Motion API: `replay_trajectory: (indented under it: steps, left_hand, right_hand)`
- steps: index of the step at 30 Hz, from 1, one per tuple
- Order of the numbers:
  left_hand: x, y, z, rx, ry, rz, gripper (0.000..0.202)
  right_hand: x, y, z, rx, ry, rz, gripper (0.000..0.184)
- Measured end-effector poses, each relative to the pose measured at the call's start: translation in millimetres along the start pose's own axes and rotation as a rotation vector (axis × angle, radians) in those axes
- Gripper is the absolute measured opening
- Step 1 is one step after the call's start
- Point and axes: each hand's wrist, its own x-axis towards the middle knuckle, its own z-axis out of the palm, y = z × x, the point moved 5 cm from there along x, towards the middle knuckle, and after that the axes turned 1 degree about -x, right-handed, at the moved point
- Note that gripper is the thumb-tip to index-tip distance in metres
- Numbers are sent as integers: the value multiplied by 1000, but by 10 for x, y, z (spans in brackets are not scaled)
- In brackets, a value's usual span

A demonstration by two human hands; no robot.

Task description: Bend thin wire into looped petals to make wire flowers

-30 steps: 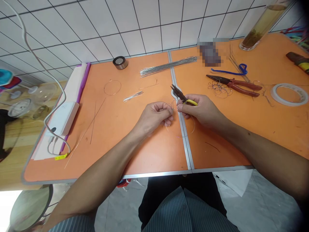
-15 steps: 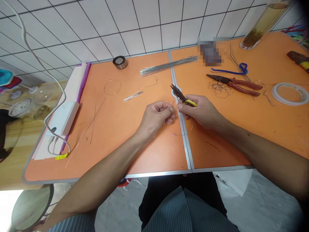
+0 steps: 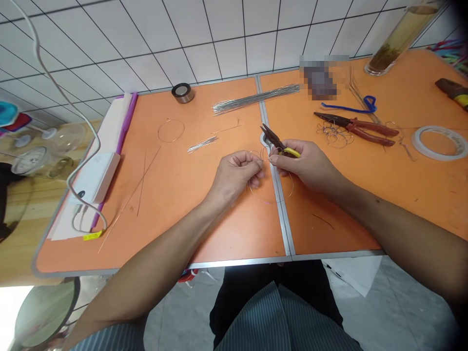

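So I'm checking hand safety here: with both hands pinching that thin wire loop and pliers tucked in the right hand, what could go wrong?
1. The thin silver wire loop is pinched between the left hand and right hand; its ends are too fine to see, and one might prick a fingertip.
2. The small yellow-handled pliers share the right hand with the wire, so they might slip.

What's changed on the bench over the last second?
Little. The wire loop under the hands has swung round into a fuller ring. Nothing was picked up or let go: the left hand and right hand still pinch the wire, the right still holding the pliers. Everything else stayed put.
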Motion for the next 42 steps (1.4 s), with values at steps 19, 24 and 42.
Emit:
replay_trajectory:
  steps: [19, 24, 42]
  left_hand:
    - [-6, -12, 26, -18, -25, 7, 14]
    - [-13, -11, 32, 9, -10, 10, 11]
    - [-38, -1, 12, 177, 54, 121, 16]
  right_hand:
    - [11, 8, 14, 6, 37, 6, 10]
    - [19, 36, 25, -1, 15, -2, 5]
    - [-24, 7, 52, -168, 7, -5, 20]
